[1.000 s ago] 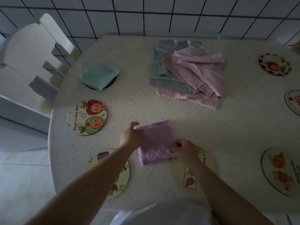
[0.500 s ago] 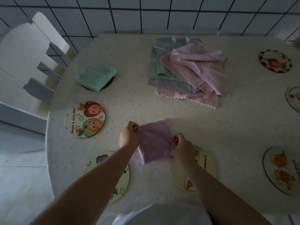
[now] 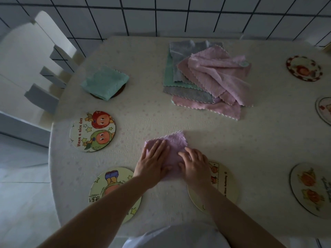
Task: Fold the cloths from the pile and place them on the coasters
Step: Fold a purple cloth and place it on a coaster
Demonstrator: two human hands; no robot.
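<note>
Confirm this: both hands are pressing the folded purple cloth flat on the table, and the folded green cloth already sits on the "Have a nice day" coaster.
One detail is wrong. The head view shows the folded green cloth on a dark coaster farther back; the "Have a nice day" coaster is bare. The left hand and right hand do press the purple cloth flat.

Fluffy lilac cloth [image 3: 174,143], plush pile of cloths [image 3: 207,77], smooth printed coasters [image 3: 92,131], matt speckled tablecloth [image 3: 232,140]

Folded lilac cloth [image 3: 174,142] flat on table, near coasters [image 3: 222,183].
</note>
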